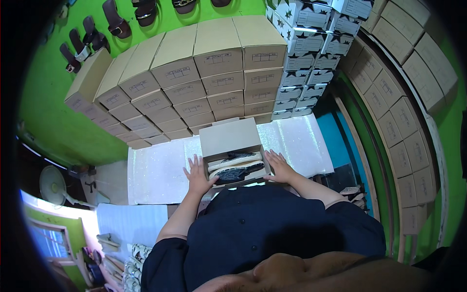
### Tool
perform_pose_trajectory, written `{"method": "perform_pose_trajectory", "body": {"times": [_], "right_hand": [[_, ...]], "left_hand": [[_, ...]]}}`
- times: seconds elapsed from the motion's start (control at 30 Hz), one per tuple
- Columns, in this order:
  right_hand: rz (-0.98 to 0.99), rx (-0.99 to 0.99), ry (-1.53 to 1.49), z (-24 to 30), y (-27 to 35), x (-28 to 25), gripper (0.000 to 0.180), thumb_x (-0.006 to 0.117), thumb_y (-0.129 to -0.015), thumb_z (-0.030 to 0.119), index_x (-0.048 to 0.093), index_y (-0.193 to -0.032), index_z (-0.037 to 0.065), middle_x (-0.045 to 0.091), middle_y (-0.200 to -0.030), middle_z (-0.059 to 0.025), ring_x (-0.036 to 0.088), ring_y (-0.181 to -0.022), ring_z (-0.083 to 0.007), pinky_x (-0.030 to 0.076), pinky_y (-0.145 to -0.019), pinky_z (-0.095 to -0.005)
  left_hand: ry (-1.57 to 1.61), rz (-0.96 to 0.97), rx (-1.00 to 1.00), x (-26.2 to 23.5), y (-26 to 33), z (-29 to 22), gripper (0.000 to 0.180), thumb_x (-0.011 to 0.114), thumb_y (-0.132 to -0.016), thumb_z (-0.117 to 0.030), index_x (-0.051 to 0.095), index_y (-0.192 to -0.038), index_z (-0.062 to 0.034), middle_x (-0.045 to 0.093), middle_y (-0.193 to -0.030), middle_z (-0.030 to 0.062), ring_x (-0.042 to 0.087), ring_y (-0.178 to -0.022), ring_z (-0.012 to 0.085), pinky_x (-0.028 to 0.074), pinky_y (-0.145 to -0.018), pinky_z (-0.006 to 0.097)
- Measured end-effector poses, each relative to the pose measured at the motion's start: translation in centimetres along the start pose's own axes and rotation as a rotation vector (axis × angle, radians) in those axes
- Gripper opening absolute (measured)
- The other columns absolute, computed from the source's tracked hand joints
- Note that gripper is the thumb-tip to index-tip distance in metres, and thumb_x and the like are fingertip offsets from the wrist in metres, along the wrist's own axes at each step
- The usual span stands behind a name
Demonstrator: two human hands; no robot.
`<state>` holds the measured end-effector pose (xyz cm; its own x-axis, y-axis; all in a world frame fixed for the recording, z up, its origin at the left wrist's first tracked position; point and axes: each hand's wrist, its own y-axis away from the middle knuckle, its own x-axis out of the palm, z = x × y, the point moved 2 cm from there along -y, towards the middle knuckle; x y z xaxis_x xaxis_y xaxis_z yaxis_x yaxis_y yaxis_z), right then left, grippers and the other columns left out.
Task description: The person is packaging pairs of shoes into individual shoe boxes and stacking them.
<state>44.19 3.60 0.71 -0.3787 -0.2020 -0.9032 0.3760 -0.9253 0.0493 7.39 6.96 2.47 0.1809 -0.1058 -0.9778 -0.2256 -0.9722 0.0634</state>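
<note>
We spread our left hand [198,178] and right hand [280,167] wide at opposite sides of an open box [230,138] holding shoes [233,173].

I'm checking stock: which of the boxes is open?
The cardboard box on the white tabletop, directly in front of the dark shirt: its lid is raised, showing shoes inside. The stacked boxes behind look shut.

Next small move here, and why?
Probably fold the lid forward over the shoes: it stands raised at the far side of the box, the shoes lie inside, and the left hand and right hand are empty at the box's two sides.
</note>
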Motion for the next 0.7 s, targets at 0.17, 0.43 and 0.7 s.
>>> {"method": "perform_pose_trajectory", "body": {"times": [0.17, 0.43, 0.7], "right_hand": [[0.085, -0.027, 0.028, 0.1, -0.2, 0.4, 0.104, 0.068, -0.082, 0.058, 0.015, -0.157, 0.009, 0.013, -0.165, -0.0118, 0.011, -0.152, -0.0311, 0.014, -0.120, -0.0552], [0.065, -0.049, 0.054, 0.2, -1.2, 1.6, 0.088, 0.061, -0.092, 0.049, 0.018, -0.157, 0.009, 0.015, -0.164, -0.0123, 0.017, -0.151, -0.0328, 0.020, -0.119, -0.0554], [0.049, 0.034, -0.119, -0.4, -2.3, 2.2, 0.073, 0.050, -0.098, 0.031, 0.014, -0.158, 0.012, 0.009, -0.166, -0.0102, 0.011, -0.152, -0.0336, 0.016, -0.119, -0.0582]], "left_hand": [[0.233, 0.028, 0.102, 2.5, 2.3, 3.1, 0.118, 0.078, -0.073, -0.049, 0.010, -0.156, 0.0000, 0.018, -0.161, 0.0228, 0.013, -0.150, 0.0405, 0.011, -0.118, 0.061], [0.150, 0.063, 0.187, 2.9, 2.3, 1.3, 0.097, 0.065, -0.087, -0.044, 0.011, -0.157, -0.0032, 0.010, -0.164, 0.0205, 0.015, -0.149, 0.0420, 0.019, -0.117, 0.058], [0.198, -0.002, 0.124, 3.4, 1.3, 0.9, 0.072, 0.055, -0.094, -0.032, 0.025, -0.154, -0.0058, 0.015, -0.163, 0.0187, 0.022, -0.148, 0.0403, 0.023, -0.115, 0.060]]}}
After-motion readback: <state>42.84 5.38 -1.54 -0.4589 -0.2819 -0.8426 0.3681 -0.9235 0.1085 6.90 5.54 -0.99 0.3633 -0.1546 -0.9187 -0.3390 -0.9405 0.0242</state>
